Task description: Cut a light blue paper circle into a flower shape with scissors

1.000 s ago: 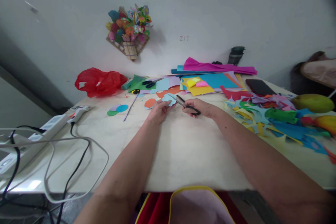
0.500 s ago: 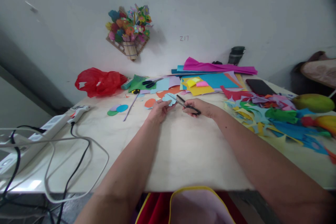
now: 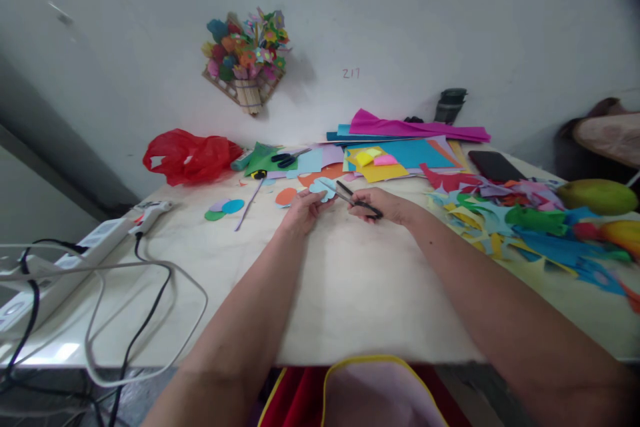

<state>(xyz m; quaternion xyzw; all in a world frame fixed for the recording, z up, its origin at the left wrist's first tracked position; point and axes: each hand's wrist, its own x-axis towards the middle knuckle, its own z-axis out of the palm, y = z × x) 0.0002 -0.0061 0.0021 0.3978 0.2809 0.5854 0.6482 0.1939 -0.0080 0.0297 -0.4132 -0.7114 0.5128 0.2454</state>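
Note:
My left hand pinches a light blue paper flower with a scalloped edge, just above the table. In my right hand is a pair of scissors with black handles. Its blades are spread, and one of them lies across the flower. Left of my hands, an orange paper circle rests on the table. Farther left are a blue paper circle, a green one and a thin purple strip.
Paper scraps pile up on the right, near a dark phone. Coloured sheets and a second pair of scissors lie at the back. A red plastic bag and a power strip with loose cables are on the left.

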